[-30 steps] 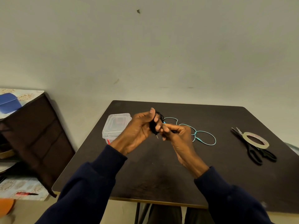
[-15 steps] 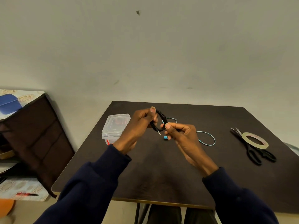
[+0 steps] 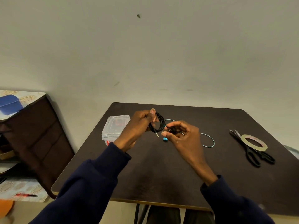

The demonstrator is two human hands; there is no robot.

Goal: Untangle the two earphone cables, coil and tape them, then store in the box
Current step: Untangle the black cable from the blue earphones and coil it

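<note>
My left hand [image 3: 137,126] pinches a coil of black earphone cable [image 3: 159,124] above the dark table [image 3: 161,172]; its metal jack hangs below the loop. My right hand [image 3: 181,136] holds the free end of the same black cable just right of the coil, fingers curled around it. The turquoise earphone cable [image 3: 209,143] lies on the table behind my right hand, partly hidden, with a blue earbud [image 3: 165,139] showing below my fingers. A clear plastic box [image 3: 115,127] with its lid on sits at the table's left side.
A roll of tape [image 3: 254,142] rests on black scissors [image 3: 252,154] at the table's right. A dark cabinet [image 3: 35,131] with a patterned top stands left of the table. A wall rises behind the table.
My hands have lifted and drawn slightly apart. The black coil now shows as an open loop in my left hand, and my right fingers have loosened around the cable end.
</note>
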